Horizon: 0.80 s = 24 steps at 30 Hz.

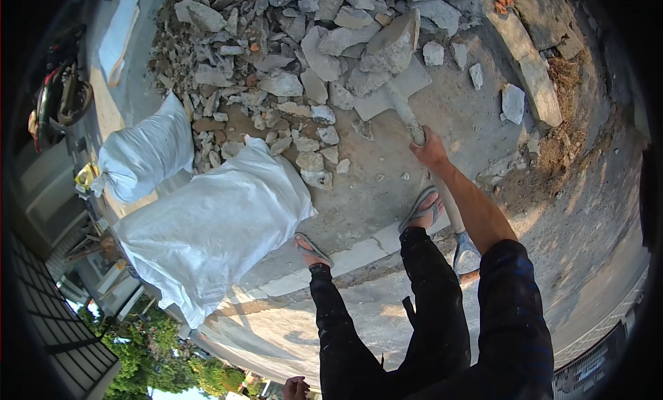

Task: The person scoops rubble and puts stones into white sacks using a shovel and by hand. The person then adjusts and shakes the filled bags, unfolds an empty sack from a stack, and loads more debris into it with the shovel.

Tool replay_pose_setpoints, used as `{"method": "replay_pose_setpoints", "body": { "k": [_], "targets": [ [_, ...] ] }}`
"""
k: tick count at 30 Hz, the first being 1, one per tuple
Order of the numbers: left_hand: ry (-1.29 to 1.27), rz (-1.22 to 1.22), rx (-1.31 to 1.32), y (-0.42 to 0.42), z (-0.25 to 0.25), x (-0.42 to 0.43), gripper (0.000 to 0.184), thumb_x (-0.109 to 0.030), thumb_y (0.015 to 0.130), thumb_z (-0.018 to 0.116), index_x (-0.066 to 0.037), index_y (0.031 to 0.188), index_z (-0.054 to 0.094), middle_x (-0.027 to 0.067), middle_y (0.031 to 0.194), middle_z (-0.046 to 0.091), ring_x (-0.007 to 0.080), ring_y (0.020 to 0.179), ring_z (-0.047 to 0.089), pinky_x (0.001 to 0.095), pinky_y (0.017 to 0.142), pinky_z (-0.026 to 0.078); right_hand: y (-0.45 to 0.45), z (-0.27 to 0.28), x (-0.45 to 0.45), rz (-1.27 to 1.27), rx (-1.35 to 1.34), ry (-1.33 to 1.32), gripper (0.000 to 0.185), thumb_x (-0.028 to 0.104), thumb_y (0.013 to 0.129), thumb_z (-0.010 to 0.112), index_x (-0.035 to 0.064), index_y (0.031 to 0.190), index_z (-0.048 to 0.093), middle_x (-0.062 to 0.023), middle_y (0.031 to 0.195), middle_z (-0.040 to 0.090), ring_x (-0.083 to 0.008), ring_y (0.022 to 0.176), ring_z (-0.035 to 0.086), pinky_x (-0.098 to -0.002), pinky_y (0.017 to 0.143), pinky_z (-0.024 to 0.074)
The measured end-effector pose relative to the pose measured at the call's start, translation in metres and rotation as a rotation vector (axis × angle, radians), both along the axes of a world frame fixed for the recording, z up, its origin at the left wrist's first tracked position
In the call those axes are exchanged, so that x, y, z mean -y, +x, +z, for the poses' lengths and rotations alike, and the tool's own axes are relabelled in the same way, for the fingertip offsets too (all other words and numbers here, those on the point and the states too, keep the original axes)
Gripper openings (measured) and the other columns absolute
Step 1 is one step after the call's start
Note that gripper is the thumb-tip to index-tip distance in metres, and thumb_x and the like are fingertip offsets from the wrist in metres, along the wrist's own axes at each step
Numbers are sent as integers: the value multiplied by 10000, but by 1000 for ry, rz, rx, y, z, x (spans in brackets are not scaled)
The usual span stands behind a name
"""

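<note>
My right hand [429, 149] is wrapped around the shaft of a shovel [407, 115], low down near the blade. The blade lies against the rubble pile [276, 55], and a large broken concrete chunk [394, 44] rests on or against it. Beside my right foot, the shovel's D-shaped grip [466, 255] points back towards me with no hand on it. At the bottom edge, my left hand [295, 388] hangs away from everything, its fingers loosely curled with nothing visible in them.
A large white woven sack [214, 224] lies left of my feet, touching the rubble. Behind it stands a filled, tied white sack [148, 151]. A long concrete kerb piece [528, 69] lies at the right, with loose chunks [512, 103] near it. A motorbike [59, 96] stands far left.
</note>
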<state>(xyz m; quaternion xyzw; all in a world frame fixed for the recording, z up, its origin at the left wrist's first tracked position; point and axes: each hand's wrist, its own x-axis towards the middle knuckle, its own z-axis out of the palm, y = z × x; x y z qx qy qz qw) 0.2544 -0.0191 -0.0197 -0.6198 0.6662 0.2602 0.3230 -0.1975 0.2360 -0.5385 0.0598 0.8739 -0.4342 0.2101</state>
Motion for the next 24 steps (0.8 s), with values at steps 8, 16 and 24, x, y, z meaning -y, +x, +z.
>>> {"method": "replay_pose_setpoints", "body": {
  "k": [8, 16, 24],
  "targets": [
    [35, 35, -62, 17, 6, 5, 246, -222, 977, 482, -33, 1063, 613, 70, 817, 616, 168, 758, 565, 317, 679, 484, 51, 47, -75, 55, 101, 162, 607, 227, 691, 733, -35, 1188, 504, -285, 958, 637, -454, 941, 607, -474, 817, 496],
    [-63, -265, -238, -35, -53, -7, 114, -21, 895, 469, 7, 941, 569, 47, 681, 564, 101, 585, 523, 246, 533, 409, 109, 132, -167, 212, 123, 231, 560, 183, 687, 732, -34, 1157, 521, -284, 919, 636, -459, 902, 613, -481, 787, 503],
    [1222, 517, -420, -218, -295, -236, 720, -456, 905, 605, -24, 1402, 312, 103, 1317, 496, 196, 1227, 461, 331, 998, 373, 167, 266, -180, 190, 322, 139, 496, 117, 686, 705, -26, 1121, 515, -290, 791, 624, -467, 786, 623, -482, 667, 515]
  ]
}}
